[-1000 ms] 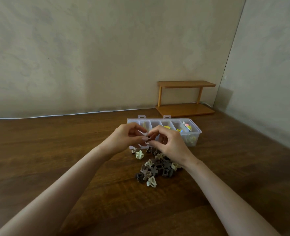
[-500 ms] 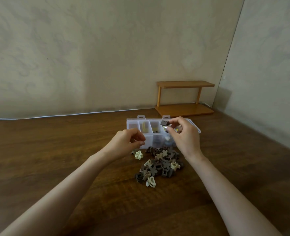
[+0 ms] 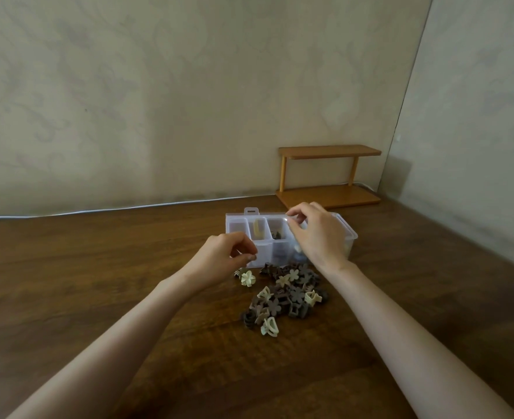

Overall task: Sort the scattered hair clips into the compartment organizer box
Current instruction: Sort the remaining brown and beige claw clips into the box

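A clear plastic organizer box (image 3: 240, 218) with several compartments stands open on the wooden table. One compartment holds a cream clip (image 3: 258, 229) and the one to its right holds dark brown clips (image 3: 276, 235). My right hand (image 3: 319, 237) hovers over the box's middle, fingers curled apart, with nothing seen in them. My left hand (image 3: 222, 255) rests at the box's front left corner, thumb and fingers pinched together. A pile of brown and cream hair clips (image 3: 289, 293) lies just in front of the box. A lone cream flower clip (image 3: 247, 278) sits under my left hand.
A small wooden two-tier shelf (image 3: 328, 176) stands against the wall behind the box. A white cable (image 3: 98, 210) runs along the table's back edge. A second wall closes the right side.
My right hand carried a dark brown clip from the pile to over the box and no longer shows it. My left hand stayed near the box's front left corner.
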Tool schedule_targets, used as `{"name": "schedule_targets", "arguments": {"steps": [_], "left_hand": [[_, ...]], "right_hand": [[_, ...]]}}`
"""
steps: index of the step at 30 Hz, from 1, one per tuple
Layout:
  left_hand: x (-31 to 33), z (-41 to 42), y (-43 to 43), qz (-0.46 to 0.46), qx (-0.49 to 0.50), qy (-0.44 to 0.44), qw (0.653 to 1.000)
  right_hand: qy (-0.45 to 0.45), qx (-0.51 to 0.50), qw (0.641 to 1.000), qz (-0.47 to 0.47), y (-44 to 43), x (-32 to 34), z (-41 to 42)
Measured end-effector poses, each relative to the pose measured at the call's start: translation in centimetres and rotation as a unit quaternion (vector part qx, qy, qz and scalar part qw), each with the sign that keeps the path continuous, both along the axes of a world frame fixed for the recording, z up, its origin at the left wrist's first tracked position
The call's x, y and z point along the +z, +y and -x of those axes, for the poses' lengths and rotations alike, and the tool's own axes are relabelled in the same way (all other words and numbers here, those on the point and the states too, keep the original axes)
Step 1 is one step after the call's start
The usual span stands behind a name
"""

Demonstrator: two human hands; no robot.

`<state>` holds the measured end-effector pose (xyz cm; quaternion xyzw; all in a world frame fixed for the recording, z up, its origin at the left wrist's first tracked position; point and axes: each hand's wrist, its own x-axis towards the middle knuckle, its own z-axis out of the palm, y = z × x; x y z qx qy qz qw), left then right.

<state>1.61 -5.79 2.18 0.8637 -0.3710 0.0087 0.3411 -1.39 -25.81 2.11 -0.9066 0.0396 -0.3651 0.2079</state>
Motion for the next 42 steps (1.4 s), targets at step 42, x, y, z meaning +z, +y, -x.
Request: {"name": "schedule_targets", "arguments": {"steps": [42], "left_hand": [[-0.7, 3.1, -2.1, -0.260, -0.056, -0.161, 0.950]], "right_hand": [[0.138, 0.181, 0.972, -0.050, -0.2, -1.9, 2.9]]}}
